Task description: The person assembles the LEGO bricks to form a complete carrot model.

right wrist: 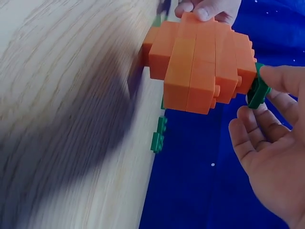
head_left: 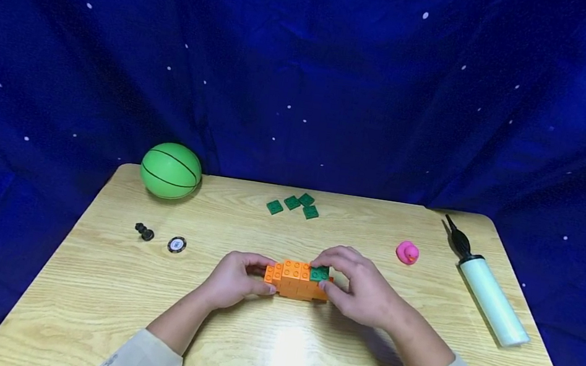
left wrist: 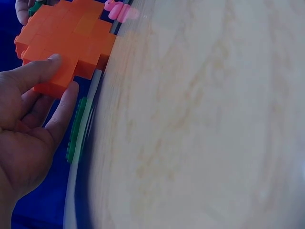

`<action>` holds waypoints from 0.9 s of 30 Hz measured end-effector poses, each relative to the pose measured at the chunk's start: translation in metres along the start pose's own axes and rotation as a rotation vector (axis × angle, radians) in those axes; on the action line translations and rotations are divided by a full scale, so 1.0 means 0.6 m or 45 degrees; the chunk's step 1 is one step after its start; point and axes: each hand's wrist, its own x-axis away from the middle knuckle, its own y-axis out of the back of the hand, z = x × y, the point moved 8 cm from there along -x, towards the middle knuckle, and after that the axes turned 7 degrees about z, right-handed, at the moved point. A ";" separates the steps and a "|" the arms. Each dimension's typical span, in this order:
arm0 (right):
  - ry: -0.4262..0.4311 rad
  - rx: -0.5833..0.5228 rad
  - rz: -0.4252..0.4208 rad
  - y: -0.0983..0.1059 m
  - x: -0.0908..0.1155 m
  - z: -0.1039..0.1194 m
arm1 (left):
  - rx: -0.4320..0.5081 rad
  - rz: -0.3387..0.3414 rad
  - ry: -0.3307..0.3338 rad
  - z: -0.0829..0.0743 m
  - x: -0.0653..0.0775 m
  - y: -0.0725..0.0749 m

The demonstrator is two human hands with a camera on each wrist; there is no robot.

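An orange build of toy building bricks [head_left: 294, 283] is in the middle of the table, stepped along its sides. My left hand [head_left: 238, 280] grips its left end, thumb on the near face and fingers behind; the left wrist view shows the thumb flat on the orange bricks [left wrist: 71, 43]. With thumb and fingers, my right hand [head_left: 363, 286] pinches a small green brick [head_left: 319, 273] at the right part of the build's top. In the right wrist view this green brick [right wrist: 258, 88] sits tilted against the studded side of the orange bricks [right wrist: 200, 67].
Several loose green bricks [head_left: 292, 203] lie at the table's back. A green ball [head_left: 171, 171], a black chess piece [head_left: 144, 231] and a poker chip [head_left: 177, 245] are on the left. A pink rubber duck [head_left: 407, 252] and a hand pump [head_left: 492, 302] lie on the right.
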 end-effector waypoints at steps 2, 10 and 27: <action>0.004 -0.019 0.005 0.002 0.000 -0.002 | -0.003 0.002 -0.007 -0.001 -0.001 0.000; 0.002 -0.072 -0.052 0.018 -0.007 -0.019 | -0.041 -0.008 -0.010 0.000 -0.002 0.002; -0.083 -0.099 -0.109 0.022 -0.050 -0.064 | -0.040 -0.004 -0.001 0.002 0.000 0.001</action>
